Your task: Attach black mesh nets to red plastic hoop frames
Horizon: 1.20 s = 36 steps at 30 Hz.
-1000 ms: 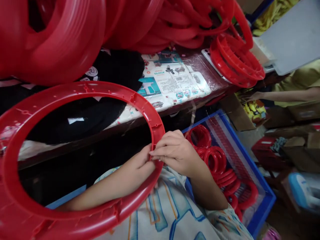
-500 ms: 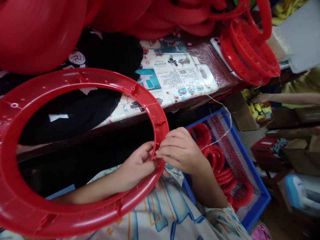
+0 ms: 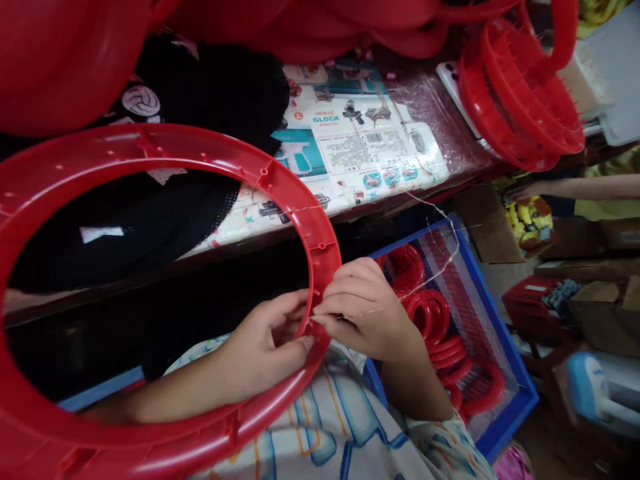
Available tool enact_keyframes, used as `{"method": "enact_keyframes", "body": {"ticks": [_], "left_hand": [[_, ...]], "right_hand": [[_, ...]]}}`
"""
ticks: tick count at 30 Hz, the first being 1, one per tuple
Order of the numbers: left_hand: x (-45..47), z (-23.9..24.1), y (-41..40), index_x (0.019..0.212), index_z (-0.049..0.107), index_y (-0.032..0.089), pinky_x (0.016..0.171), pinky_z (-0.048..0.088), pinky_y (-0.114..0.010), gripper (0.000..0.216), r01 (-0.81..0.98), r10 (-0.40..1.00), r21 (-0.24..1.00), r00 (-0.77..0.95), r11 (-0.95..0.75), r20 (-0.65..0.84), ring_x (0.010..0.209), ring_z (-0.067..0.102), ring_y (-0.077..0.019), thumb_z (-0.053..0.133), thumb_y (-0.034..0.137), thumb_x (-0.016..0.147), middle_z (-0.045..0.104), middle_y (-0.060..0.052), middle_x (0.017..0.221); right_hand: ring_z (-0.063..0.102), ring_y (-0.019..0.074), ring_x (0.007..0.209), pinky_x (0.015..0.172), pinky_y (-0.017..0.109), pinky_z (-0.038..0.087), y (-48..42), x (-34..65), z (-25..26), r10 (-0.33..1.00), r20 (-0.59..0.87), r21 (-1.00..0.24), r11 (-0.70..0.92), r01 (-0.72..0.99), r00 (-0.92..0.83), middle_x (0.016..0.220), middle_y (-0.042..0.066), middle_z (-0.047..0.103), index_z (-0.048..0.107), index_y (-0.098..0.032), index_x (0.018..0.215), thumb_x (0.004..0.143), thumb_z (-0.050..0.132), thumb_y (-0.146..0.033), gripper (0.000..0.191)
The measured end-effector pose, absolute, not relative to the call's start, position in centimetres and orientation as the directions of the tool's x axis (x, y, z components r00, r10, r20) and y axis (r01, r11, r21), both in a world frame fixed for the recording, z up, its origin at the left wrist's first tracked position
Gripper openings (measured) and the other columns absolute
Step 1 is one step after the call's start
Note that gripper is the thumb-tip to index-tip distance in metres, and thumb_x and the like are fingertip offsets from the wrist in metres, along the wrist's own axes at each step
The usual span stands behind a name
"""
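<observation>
A large red plastic ring (image 3: 320, 247), open on its upper side with small posts and ribs inside, lies tilted across my lap. My left hand (image 3: 280, 333) reaches through the ring's middle and grips its right side, thumb on the channel. My right hand (image 3: 363, 310) is closed at the same spot, thumb and forefinger pinched together on a thin pale string (image 3: 456, 243). The string trails from there in a loop over to the table edge. Its end at my fingertips is too small to make out.
More red rings (image 3: 320, 27) are piled along the table's back, with others stacked (image 3: 520, 100) beside a phone (image 3: 453, 83). Black cloth (image 3: 215, 87) and a printed cardboard sheet (image 3: 360, 133) cover the table. Below right stands a blue crate (image 3: 510, 407) of small red rings. Another person's hand (image 3: 525, 190) is in a carton.
The ring has shifted slightly left in view. My left thumb now lies straighter along the channel, and my right fingers have opened a small gap above the pinch.
</observation>
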<state>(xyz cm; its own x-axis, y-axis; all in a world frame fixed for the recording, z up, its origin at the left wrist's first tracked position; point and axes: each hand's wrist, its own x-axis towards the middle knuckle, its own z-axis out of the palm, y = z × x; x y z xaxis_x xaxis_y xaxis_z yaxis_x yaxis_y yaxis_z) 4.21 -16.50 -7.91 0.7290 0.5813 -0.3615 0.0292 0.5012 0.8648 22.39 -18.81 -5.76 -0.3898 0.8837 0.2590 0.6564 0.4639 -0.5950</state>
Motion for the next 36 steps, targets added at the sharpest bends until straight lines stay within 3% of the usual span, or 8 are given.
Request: {"method": "enact_keyframes", "body": {"ticks": [4, 7, 10, 15, 17, 22, 26, 36], "left_hand": [[3.6, -7.8, -16.0, 0.105, 0.061, 0.012, 0.051, 0.044, -0.020, 0.028, 0.183, 0.606, 0.959, 0.745, 0.217, -0.279, 0.052, 0.053, -0.0090, 0.054, 0.022, 0.080, 0.064, 0.001, 0.067], [3.6, -7.6, -15.9, 0.097, 0.063, 0.013, 0.045, 0.037, -0.019, 0.022, 0.244, 0.625, 0.965, 0.741, 0.093, -0.247, 0.046, 0.047, -0.0076, 0.054, 0.019, 0.077, 0.056, 0.005, 0.055], [3.3, -7.3, -15.7, 0.100, 0.064, 0.014, 0.050, 0.041, -0.020, 0.024, 0.243, 0.570, 0.949, 0.760, 0.199, -0.314, 0.052, 0.051, -0.0097, 0.053, 0.021, 0.079, 0.056, 0.004, 0.057], [1.4, -7.2, -15.5, 0.126, 0.053, 0.024, 0.067, 0.050, -0.024, 0.046, 0.219, 0.294, 0.845, 0.870, 0.488, -0.395, 0.075, 0.060, -0.0133, 0.059, 0.023, 0.081, 0.066, -0.001, 0.090], [1.0, -7.1, -15.5, 0.127, 0.053, 0.026, 0.069, 0.051, -0.024, 0.047, 0.257, 0.235, 0.807, 0.870, 0.532, -0.433, 0.078, 0.060, -0.0141, 0.059, 0.023, 0.080, 0.066, -0.001, 0.093], [1.9, -6.7, -15.7, 0.105, 0.062, 0.019, 0.059, 0.046, -0.022, 0.030, 0.306, 0.327, 0.869, 0.836, 0.390, -0.441, 0.066, 0.057, -0.0123, 0.051, 0.016, 0.078, 0.064, 0.001, 0.079], [2.7, -6.3, -15.7, 0.080, 0.059, 0.016, 0.050, 0.038, -0.020, 0.015, 0.366, 0.408, 0.905, 0.808, 0.217, -0.425, 0.055, 0.051, -0.0097, 0.050, 0.011, 0.069, 0.060, 0.003, 0.067], [2.9, -6.4, -15.8, 0.081, 0.059, 0.017, 0.055, 0.042, -0.022, 0.017, 0.325, 0.468, 0.932, 0.806, 0.162, -0.363, 0.059, 0.055, -0.0119, 0.048, 0.012, 0.069, 0.062, 0.002, 0.069]], "right_hand": [[0.057, 0.0145, 0.079, 0.078, 0.033, 0.039, -18.7, 22.6, -6.2, 0.891, 0.306, -0.642, 0.454, 0.618, -0.336, 0.075, -0.002, 0.067, 0.063, -0.020, 0.075, 0.080, 0.068, -0.025, 0.009], [0.059, 0.0141, 0.080, 0.080, 0.033, 0.042, -18.8, 22.8, -6.2, 0.901, 0.294, -0.720, 0.428, 0.546, -0.319, 0.077, -0.002, 0.067, 0.062, -0.021, 0.079, 0.082, 0.068, -0.026, 0.009], [0.059, 0.0136, 0.083, 0.085, 0.034, 0.043, -18.8, 23.0, -6.0, 0.892, 0.276, -0.756, 0.432, 0.492, -0.359, 0.080, -0.002, 0.067, 0.061, -0.022, 0.084, 0.086, 0.063, -0.026, 0.005], [0.058, 0.0137, 0.080, 0.085, 0.036, 0.041, -18.5, 23.1, -6.0, 0.887, 0.279, -0.729, 0.445, 0.520, -0.368, 0.078, -0.001, 0.065, 0.060, -0.021, 0.085, 0.087, 0.060, -0.021, 0.002], [0.058, 0.0134, 0.079, 0.085, 0.035, 0.042, -18.4, 23.0, -6.2, 0.887, 0.283, -0.735, 0.444, 0.512, -0.364, 0.078, -0.001, 0.065, 0.060, -0.021, 0.085, 0.087, 0.060, -0.021, 0.002], [0.059, 0.0127, 0.080, 0.086, 0.035, 0.042, -18.5, 23.1, -6.2, 0.894, 0.282, -0.763, 0.428, 0.484, -0.347, 0.080, -0.002, 0.065, 0.059, -0.022, 0.085, 0.087, 0.060, -0.022, 0.002], [0.057, 0.0156, 0.090, 0.089, 0.037, 0.037, -18.9, 23.0, -5.3, 0.913, 0.274, -0.731, 0.402, 0.552, -0.302, 0.082, -0.003, 0.066, 0.059, -0.024, 0.084, 0.083, 0.065, -0.022, 0.006], [0.054, 0.0161, 0.086, 0.079, 0.037, 0.033, -20.5, 21.7, -4.2, 0.906, 0.302, -0.519, 0.418, 0.746, -0.297, 0.082, -0.003, 0.068, 0.061, -0.023, 0.084, 0.088, 0.055, -0.013, 0.012]]}}
